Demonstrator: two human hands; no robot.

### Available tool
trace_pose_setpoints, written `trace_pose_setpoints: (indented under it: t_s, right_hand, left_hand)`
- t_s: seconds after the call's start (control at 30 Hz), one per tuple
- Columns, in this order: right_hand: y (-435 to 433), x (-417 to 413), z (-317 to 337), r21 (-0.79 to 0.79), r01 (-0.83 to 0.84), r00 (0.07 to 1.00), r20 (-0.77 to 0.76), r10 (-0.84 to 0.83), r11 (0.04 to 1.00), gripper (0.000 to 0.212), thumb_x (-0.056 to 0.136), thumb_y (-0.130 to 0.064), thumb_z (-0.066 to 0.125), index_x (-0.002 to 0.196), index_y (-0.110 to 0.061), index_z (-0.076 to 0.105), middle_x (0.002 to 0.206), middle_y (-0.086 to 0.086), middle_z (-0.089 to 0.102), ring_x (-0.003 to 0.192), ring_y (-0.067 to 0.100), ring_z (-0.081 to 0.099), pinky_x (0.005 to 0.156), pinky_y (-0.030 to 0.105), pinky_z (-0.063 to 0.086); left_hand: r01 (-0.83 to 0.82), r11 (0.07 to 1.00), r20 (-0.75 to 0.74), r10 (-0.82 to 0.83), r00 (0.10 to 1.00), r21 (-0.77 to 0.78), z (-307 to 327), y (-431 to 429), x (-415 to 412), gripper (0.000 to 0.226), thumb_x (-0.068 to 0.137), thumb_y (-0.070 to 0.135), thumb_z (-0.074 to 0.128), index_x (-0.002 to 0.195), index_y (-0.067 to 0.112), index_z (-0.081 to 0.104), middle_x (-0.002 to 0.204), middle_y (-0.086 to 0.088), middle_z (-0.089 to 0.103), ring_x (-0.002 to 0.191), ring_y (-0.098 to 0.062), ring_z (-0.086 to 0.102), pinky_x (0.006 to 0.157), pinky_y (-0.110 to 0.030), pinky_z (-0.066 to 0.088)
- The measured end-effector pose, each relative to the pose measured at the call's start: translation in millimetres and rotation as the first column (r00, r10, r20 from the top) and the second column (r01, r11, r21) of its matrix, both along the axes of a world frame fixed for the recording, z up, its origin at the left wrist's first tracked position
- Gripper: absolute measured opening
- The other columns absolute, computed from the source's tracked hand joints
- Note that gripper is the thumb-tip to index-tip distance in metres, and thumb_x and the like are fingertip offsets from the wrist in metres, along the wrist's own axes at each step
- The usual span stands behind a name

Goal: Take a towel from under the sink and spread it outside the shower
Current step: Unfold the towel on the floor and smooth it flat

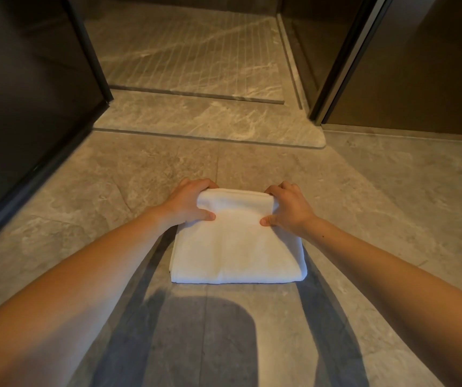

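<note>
White towel [236, 241] lies folded on the floor; my left hand [189, 203] and right hand [287, 208] pinch its far corners. I'd lift and draw both evenly toward the shower threshold [210, 121].

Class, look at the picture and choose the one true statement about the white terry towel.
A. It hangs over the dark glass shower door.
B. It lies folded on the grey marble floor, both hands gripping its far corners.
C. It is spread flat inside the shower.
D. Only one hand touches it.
B: the white terry towel sits folded on the grey marble floor, with the left hand and right hand each pinching a far corner.
</note>
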State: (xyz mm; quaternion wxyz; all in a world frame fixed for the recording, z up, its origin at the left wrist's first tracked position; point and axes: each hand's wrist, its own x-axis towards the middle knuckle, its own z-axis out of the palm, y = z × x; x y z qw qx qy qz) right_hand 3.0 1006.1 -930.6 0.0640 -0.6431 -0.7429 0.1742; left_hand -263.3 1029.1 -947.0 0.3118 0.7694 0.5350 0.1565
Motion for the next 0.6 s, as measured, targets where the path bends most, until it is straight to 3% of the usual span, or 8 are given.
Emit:
trace_pose_setpoints:
  t_s: [0.17,0.4,0.47,0.53,0.6]
  right_hand:
    - [-3.1,-1.7,1.4,0.000,0.019,1.000,-0.019,-0.019,1.000,0.066,0.068,-0.037,0.085,0.124,-0.016,0.056,0.115,0.008,0.049,0.114,0.028,0.040,0.090,0.037,0.038]
    - [-5.2,-4.3,10.9,-0.043,0.054,0.998,-0.034,-0.056,0.998,0.062,0.067,-0.035,0.086,0.119,-0.016,0.058,0.116,0.009,0.051,0.117,0.029,0.040,0.091,0.036,0.038]
    - [-5.4,-3.4,13.1,-0.031,0.062,0.995,-0.072,-0.064,0.998,0.055,0.069,-0.038,0.085,0.114,-0.016,0.062,0.114,0.010,0.054,0.115,0.029,0.043,0.087,0.033,0.036]
    - [-5.9,-2.5,16.9,-0.021,0.082,0.985,-0.150,-0.084,0.996,0.045,0.073,-0.041,0.082,0.107,-0.016,0.067,0.110,0.011,0.059,0.111,0.030,0.048,0.080,0.030,0.035]
    - [-6.9,-2.5,23.2,-0.029,0.092,0.969,-0.227,-0.096,0.995,0.037,0.074,-0.038,0.082,0.099,-0.015,0.070,0.103,0.011,0.064,0.105,0.028,0.054,0.076,0.030,0.037]
  left_hand:
    - [-0.028,1.000,-0.016,0.028,0.999,0.009,0.8,-7.3,0.8,0.060,0.075,0.029,0.079,0.128,0.035,0.051,0.122,0.009,0.055,0.120,-0.023,0.037,0.101,-0.052,0.033]
    - [-0.121,0.993,-0.096,0.122,0.988,0.016,9.0,-14.9,5.3,0.053,0.072,0.032,0.080,0.120,0.032,0.057,0.119,0.005,0.058,0.117,-0.025,0.039,0.099,-0.048,0.033]
    - [-0.143,0.989,-0.022,0.142,0.990,-0.049,13.9,-15.1,6.1,0.048,0.070,0.025,0.083,0.114,0.027,0.062,0.114,0.002,0.062,0.115,-0.027,0.046,0.097,-0.045,0.039]
    - [-0.173,0.972,0.157,0.198,0.968,-0.159,21.2,-14.8,6.0,0.040,0.068,0.012,0.085,0.104,0.018,0.067,0.106,-0.005,0.066,0.106,-0.027,0.059,0.084,-0.033,0.048]
    - [-0.180,0.965,0.220,0.220,0.950,-0.190,28.7,-16.4,4.9,0.035,0.069,0.005,0.084,0.100,0.010,0.069,0.100,-0.007,0.068,0.098,-0.025,0.063,0.071,-0.023,0.047]
